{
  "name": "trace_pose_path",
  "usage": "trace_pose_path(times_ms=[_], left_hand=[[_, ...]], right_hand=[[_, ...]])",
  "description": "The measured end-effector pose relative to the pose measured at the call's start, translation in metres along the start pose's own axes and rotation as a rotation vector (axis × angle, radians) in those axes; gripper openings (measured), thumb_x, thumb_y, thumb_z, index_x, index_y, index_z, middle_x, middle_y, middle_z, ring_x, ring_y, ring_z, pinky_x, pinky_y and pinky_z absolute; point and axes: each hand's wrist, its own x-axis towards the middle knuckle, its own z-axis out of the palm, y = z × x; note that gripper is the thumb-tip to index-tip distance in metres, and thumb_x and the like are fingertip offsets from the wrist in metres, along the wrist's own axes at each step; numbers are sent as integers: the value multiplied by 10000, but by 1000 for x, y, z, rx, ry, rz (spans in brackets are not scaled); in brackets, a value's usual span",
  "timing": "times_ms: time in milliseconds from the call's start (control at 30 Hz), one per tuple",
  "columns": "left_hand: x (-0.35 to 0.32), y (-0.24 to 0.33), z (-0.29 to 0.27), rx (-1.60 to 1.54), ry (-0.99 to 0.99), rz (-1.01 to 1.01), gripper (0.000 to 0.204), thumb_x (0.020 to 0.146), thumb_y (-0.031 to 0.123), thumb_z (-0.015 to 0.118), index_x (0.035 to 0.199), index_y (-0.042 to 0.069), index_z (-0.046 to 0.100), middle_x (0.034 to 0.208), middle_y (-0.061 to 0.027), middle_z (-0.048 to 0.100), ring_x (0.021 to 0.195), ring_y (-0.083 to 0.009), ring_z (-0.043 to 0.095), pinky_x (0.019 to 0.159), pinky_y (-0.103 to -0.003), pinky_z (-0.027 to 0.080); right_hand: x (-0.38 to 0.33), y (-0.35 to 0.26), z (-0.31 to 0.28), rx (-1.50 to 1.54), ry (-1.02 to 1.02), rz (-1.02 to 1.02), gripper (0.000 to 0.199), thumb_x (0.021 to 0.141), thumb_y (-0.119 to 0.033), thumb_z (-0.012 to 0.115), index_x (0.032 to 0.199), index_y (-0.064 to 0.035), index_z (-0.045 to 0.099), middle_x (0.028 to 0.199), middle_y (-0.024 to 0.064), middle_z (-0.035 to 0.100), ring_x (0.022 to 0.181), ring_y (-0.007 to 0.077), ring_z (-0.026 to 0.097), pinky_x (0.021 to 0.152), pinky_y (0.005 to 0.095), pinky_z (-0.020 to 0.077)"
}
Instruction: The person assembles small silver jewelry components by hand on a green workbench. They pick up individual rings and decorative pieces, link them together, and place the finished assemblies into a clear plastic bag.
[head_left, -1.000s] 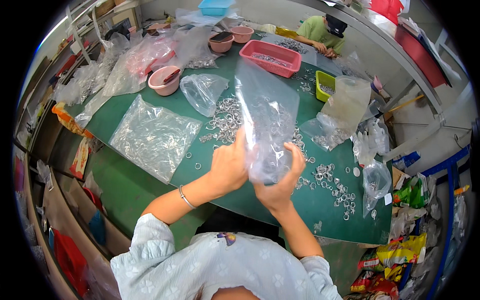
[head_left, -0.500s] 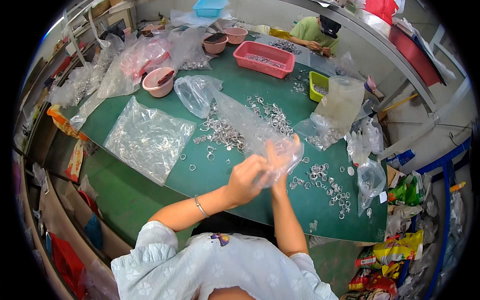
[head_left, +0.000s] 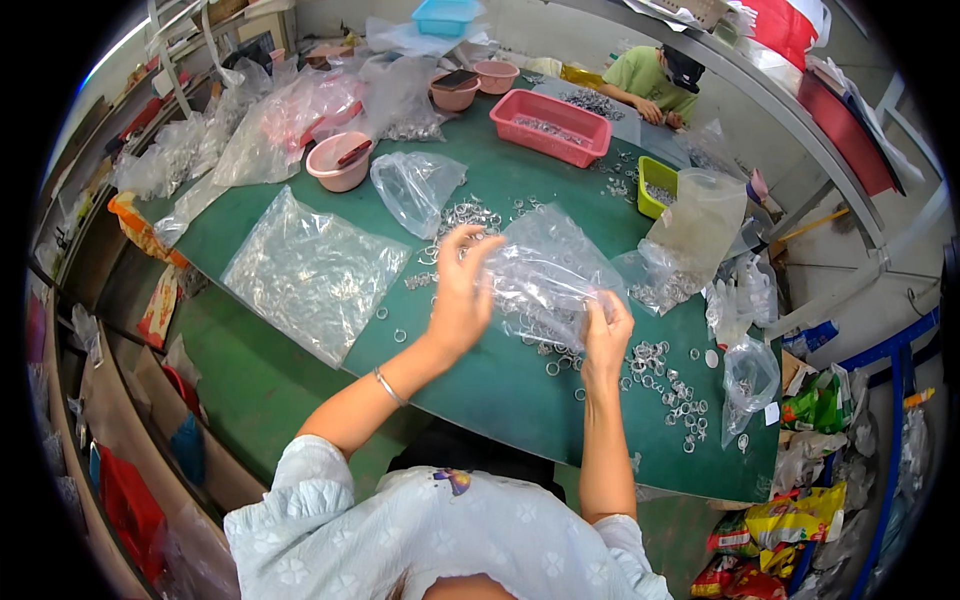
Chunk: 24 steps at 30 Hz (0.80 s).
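Note:
A clear plastic bag (head_left: 555, 250) is spread out over the pile of small silvery rings (head_left: 545, 325) on the green table. My right hand (head_left: 608, 335) pinches the bag's lower right corner between thumb and fingers. At the bag's left edge is my left hand (head_left: 462, 295), its fingers apart and slightly curled; the fingertips come up against the plastic, and no grip shows. Part of the ring pile shows through the bag, and more rings (head_left: 468, 215) lie beyond my left hand. A smaller group of rings (head_left: 680, 400) is scattered right of my right wrist.
Left lies a large flat clear bag (head_left: 315, 275); an open clear bag (head_left: 415, 190) sits behind my left hand. Pink bowl (head_left: 338, 165), pink basin (head_left: 552, 125) and green basket (head_left: 655, 188) stand farther back. Filled bags (head_left: 670, 275) are at right. A co-worker (head_left: 655, 80) sits across the table.
My hands were close together at the bunched, narrow bag; now they are apart. The left has moved left and up, the right slightly right, and the bag is spread wide.

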Motion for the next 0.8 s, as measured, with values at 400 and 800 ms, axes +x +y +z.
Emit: trace_pose_path(times_ms=[400, 800], left_hand=[[9, -39, 11, -1528, -406, -931, 228, 710, -71, 488, 927, -35, 548, 798, -64, 541, 714, -150, 518, 701, -282, 457], [32, -56, 53, -277, -520, -390, 127, 795, 83, 614, 903, 32, 658, 785, -42, 645, 709, -164, 599, 687, -313, 474]], right_hand=[[35, 26, -47, 1164, -283, 666, 262, 938, -205, 483, 695, -113, 446, 552, -35, 440, 433, 93, 399, 410, 225, 330], [122, 85, -80, -852, 725, 64, 1243, 530, -539, 828, 1414, 30, 165, 1418, 226, 283, 1333, 383, 226, 1060, 538, 203]])
